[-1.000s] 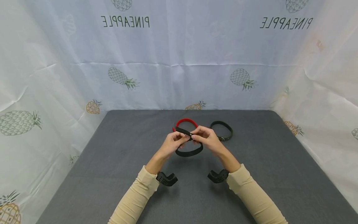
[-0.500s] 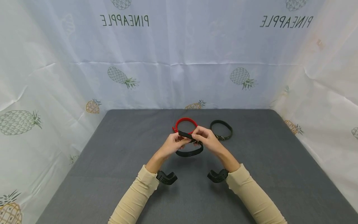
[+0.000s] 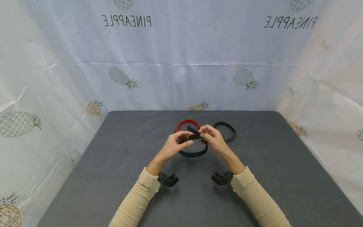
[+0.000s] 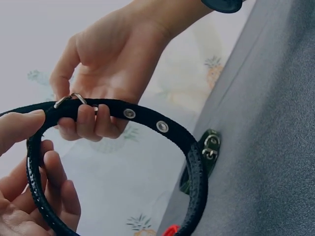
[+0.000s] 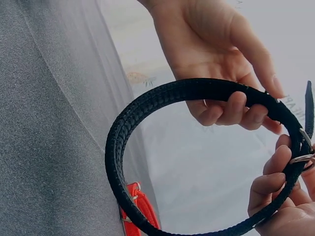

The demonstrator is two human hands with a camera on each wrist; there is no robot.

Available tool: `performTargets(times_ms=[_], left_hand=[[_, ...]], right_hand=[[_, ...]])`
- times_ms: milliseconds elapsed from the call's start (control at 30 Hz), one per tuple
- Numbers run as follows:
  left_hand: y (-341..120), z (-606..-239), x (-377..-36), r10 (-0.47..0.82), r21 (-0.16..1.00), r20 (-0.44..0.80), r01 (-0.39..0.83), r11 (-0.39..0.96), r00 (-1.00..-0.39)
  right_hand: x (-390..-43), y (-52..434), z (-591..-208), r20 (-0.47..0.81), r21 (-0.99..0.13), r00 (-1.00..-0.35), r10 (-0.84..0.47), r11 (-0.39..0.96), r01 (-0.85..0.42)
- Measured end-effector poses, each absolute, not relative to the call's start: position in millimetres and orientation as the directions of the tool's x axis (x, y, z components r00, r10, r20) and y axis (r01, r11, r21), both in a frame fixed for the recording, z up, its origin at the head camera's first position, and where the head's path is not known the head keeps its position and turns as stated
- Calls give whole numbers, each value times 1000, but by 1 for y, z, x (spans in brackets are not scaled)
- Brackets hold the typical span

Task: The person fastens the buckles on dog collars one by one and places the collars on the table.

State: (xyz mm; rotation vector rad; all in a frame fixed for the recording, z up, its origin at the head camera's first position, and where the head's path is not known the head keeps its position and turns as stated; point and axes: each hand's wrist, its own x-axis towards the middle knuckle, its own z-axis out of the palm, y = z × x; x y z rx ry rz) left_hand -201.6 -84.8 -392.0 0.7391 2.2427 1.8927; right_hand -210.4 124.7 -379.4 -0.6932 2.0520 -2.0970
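A black pet collar (image 3: 193, 154), formed into a loop, is held up between both hands over the table. My left hand (image 3: 173, 143) grips its left side, thumb in front and fingers behind the band. Near the metal buckle and D-ring, my right hand (image 3: 214, 138) pinches the strap. The strap's free end (image 3: 193, 130) sticks up and back between the hands. Metal eyelets dot the band (image 4: 192, 142) in the left wrist view. In the right wrist view the free end (image 5: 309, 103) stands off beyond the buckle ring (image 5: 302, 159).
Behind the hands a red collar (image 3: 188, 120) lies on the grey table (image 3: 136, 142), partly hidden. To its right lies a dark green collar (image 3: 233, 130), partly covered by the right hand. White curtains (image 3: 184, 85) with pineapple prints surround the table's back and sides.
The strap's free end, earlier lying leftward near the left fingers, now points up and back. The left thumb has moved down from it, and the right hand has shifted slightly right.
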Motion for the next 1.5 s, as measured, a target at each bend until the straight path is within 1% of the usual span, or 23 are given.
performTargets(times_ms=[167, 300, 433, 567, 700, 1000, 1133, 1333, 1500], left_hand=[[-85, -393, -201, 405, 958, 232, 279, 62, -885], [-84, -393, -201, 378, 958, 244, 283, 49, -893], [-83, -393, -201, 351, 946, 284, 321, 48, -892], [-84, -393, -201, 322, 930, 328, 363, 53, -888], [-84, -392, -200, 297, 930, 334, 363, 47, -894], [-87, -392, -200, 285, 938, 326, 346, 24, -901], [-88, -392, -201, 293, 937, 324, 348, 32, -900], [-87, -390, -200, 310, 927, 336, 371, 58, -889], [-85, -391, -200, 335, 921, 328, 378, 93, -883]], right_hand=[[-210, 125, -378, 219, -976, -896, -385, -73, -207], [-211, 126, -378, 222, -975, -888, -403, -76, -209], [-211, 127, -379, 230, -973, -871, -434, -93, -211], [-213, 128, -380, 215, -976, -856, -470, -120, -180], [-213, 131, -380, 183, -982, -849, -496, -127, -137], [-213, 138, -382, 208, -978, -839, -502, -115, -174], [-213, 139, -381, 199, -980, -837, -510, -79, -184], [-213, 136, -374, 129, -983, -846, -518, 44, -178], [-212, 130, -367, 105, -977, -849, -519, 107, -186]])
